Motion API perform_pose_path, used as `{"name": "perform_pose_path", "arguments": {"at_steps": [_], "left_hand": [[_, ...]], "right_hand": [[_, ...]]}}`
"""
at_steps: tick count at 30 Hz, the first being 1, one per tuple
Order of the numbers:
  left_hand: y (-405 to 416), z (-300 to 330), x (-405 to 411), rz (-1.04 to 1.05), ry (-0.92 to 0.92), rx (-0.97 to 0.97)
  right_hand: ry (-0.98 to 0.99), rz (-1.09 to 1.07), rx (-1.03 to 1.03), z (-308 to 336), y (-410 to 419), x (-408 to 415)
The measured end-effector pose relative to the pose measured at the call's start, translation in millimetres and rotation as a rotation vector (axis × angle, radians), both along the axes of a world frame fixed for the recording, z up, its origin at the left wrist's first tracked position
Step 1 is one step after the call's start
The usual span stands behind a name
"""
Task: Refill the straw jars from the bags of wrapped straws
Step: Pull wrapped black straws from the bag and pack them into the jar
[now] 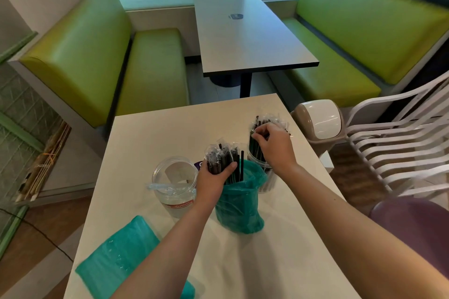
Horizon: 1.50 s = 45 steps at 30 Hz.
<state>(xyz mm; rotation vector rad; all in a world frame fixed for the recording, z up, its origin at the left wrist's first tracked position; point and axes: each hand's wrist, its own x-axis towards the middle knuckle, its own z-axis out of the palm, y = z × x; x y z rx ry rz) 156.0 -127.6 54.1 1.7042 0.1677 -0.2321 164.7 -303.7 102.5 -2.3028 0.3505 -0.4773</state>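
Standing upright in left hand (213, 178): wrapped straws (222, 159)

Bare desk (170, 133) lies open behind the teal bag (239, 204). Left of it stands an empty jar (175, 177), right behind it a straw-filled jar (261, 158); a flat teal bag (116, 257) lies front-left.

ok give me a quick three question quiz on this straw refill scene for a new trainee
1. True or false: the left hand grips a bundle of wrapped straws sticking out of the upright teal bag.
2. Which jar is the right hand working at? A) the jar of straws behind the bag B) the near-empty jar on the left
3. Fill in: a second teal bag lies flat at the table's near ____ corner.

Key: 1 true; 2 A; 3 left
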Motion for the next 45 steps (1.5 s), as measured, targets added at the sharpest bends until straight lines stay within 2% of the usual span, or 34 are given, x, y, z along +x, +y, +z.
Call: {"name": "perform_pose_path", "arguments": {"at_steps": [4, 7, 9, 11, 20, 23, 29, 33, 36, 40, 41, 44, 45], "left_hand": [[-1, 1, 0, 0.008, 0.007, -0.009], [-1, 2, 0, 0.003, 0.004, 0.001], [-1, 2, 0, 0.002, 0.006, -0.007], [0, 3, 0, 0.005, 0.010, -0.021], [1, 2, 0, 0.001, 0.009, -0.004], [1, 0, 1, -0.001, 0.019, 0.000], [1, 0, -1, -0.008, 0.011, -0.004], [1, 0, -2, -0.013, 0.008, 0.001], [1, -1, -2, -0.015, 0.007, 0.006], [1, -1, -1, -0.013, 0.010, 0.016], [1, -1, -1, -0.013, 0.003, 0.014], [1, -3, 0, -0.012, -0.019, 0.026], [1, -4, -1, -0.013, -0.023, 0.032]], "right_hand": [[-0.093, -0.072, -0.353, 14, -1, 6], [0.053, -0.112, -0.514, 17, -6, 13], [0.241, -0.036, -0.500, 13, -11, 19], [0.333, 0.046, -0.421, 8, -15, 22], [0.116, 0.115, -0.232, 13, -26, 25], [0.076, 0.094, -0.251, 20, -28, 25], [0.182, 0.081, -0.494, 8, -31, 18], [0.280, 0.148, -0.592, 1, -34, 19], [0.217, 0.125, -0.609, 7, -32, 15], [-0.068, 0.000, -0.460, 17, -4, -13], [-0.075, -0.008, -0.338, 15, 7, -23], [0.051, 0.016, 0.202, -2, 38, -50], [0.108, 0.012, 0.299, -10, 46, -57]]}}
